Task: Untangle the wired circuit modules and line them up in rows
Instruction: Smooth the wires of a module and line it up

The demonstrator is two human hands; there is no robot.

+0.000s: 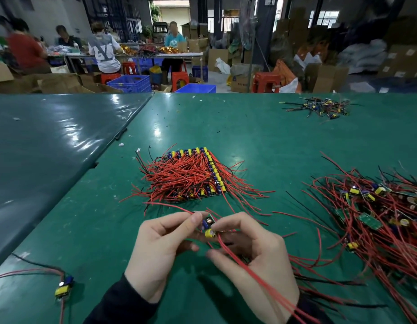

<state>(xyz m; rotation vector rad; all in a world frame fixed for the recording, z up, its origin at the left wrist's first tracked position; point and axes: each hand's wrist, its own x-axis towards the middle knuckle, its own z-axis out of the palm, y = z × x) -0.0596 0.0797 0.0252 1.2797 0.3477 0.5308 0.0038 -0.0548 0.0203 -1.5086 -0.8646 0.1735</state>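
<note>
Both hands hold one small circuit module (208,226) with a blue part and a yellow part, low over the green table (261,141). My left hand (160,251) pinches its left end between thumb and forefinger. My right hand (252,260) pinches its right end, and the module's red wires (249,272) trail down across that palm. Behind the hands lies a neat stack of lined-up modules (193,176), yellow parts along two edges and red wires fanned out. A tangled heap of modules and red wires (376,218) covers the table on the right.
A single module with wires (64,286) lies near the front left edge. A small pile of wired parts (319,107) sits at the far right of the table. A darker table sheet (50,141) adjoins on the left. People work at benches far behind.
</note>
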